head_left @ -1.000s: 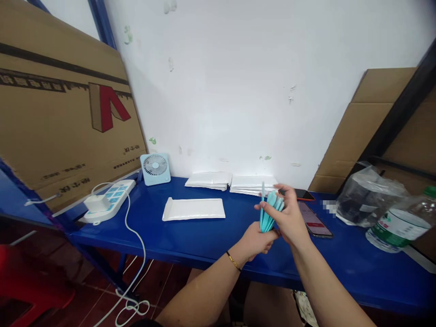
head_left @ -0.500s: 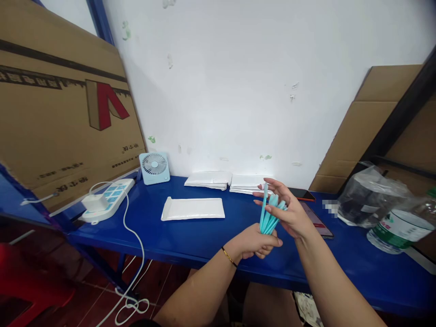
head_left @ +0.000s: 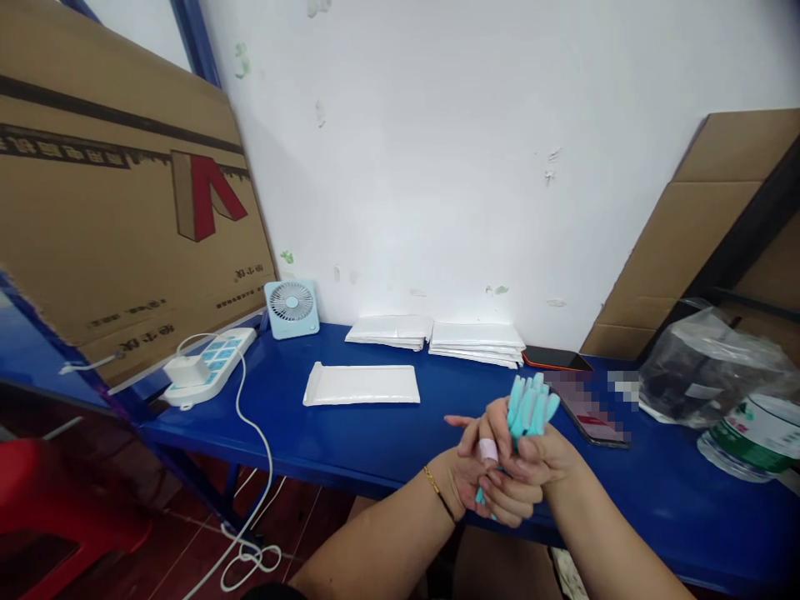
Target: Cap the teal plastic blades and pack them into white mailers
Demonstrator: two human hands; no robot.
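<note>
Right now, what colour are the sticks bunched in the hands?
Light turquoise sticks, best seen in the head view.

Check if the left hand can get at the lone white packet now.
Probably: the white packet lies on the desk with nothing visible in the way. But the left hand is clasped with the right hand by the blue sticks, so likely needs freeing.

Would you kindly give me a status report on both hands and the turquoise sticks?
Left hand and right hand clasped around turquoise sticks. Upper ends bunched, pointing up. Phone close beyond right hand.
</note>
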